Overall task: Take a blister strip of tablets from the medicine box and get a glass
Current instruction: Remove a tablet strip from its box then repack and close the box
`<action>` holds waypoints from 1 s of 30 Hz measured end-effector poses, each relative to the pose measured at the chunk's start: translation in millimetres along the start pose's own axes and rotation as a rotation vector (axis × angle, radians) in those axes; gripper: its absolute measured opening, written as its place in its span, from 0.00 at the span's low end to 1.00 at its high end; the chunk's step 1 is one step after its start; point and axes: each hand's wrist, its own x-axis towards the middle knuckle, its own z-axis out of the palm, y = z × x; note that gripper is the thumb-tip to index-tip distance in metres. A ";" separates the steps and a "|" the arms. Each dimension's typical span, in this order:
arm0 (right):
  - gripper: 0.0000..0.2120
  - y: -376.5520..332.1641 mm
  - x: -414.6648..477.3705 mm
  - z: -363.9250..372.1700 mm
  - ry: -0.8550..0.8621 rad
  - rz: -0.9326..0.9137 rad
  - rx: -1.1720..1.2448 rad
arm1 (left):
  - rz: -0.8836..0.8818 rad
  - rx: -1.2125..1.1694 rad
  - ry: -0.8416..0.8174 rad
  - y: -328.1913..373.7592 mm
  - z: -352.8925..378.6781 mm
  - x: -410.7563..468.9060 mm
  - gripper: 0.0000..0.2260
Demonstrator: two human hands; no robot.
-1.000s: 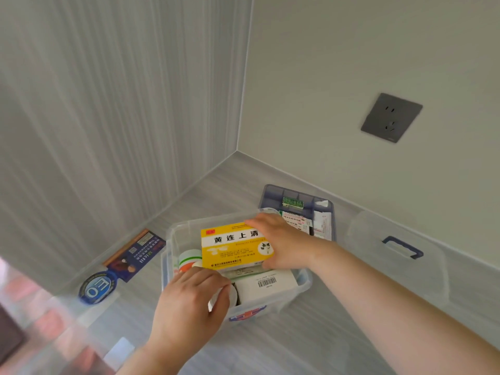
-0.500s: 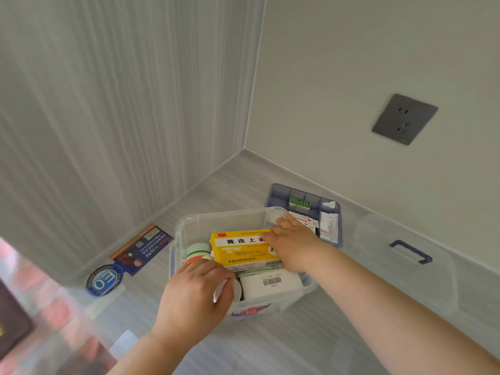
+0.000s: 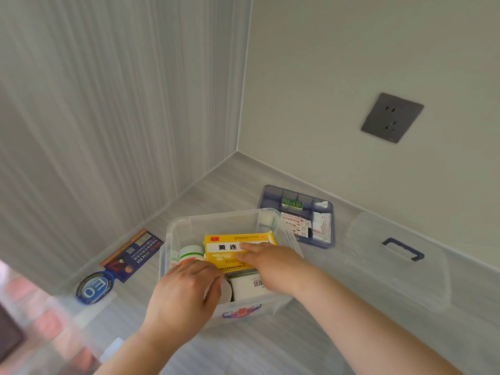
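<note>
A clear plastic medicine box (image 3: 216, 220) stands open on the grey counter. Inside lie a yellow tablet carton (image 3: 227, 246), a white bottle with a green and orange band (image 3: 190, 253) and a white carton with a barcode (image 3: 250, 289). My right hand (image 3: 270, 266) lies flat on the yellow carton, fingers spread over its right half. My left hand (image 3: 184, 293) curls over the box's near-left rim, fingers bent around a small white round item. No blister strip and no glass are in view.
A blue divided tray (image 3: 270, 193) with sachets and small packs sits behind the box. The clear lid with a blue handle (image 3: 403, 251) lies at the right. A dark blue leaflet (image 3: 134, 257) and a round blue sticker (image 3: 93, 289) lie at the left. A wall socket (image 3: 392, 117) is above.
My right hand has slid from the carton's far right edge leftward and down onto its face. The left hand has stayed at the near rim. The camera view has shifted slightly.
</note>
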 end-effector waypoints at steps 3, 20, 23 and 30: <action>0.33 0.1 -0.3 0.6 0.016 0.007 0.029 | 0.023 -0.001 -0.053 1.3 -1.6 3.5 0.15; 0.19 151.4 -15.9 24.7 0.537 0.596 0.401 | 0.137 0.160 -0.327 -1.1 35.3 151.8 0.20; 0.22 172.1 1.0 26.2 0.424 0.632 0.399 | 0.169 0.250 -0.448 -13.4 49.3 161.0 0.39; 0.20 199.8 41.1 20.5 0.383 0.648 0.496 | 0.123 0.126 -0.459 -17.3 55.4 161.1 0.34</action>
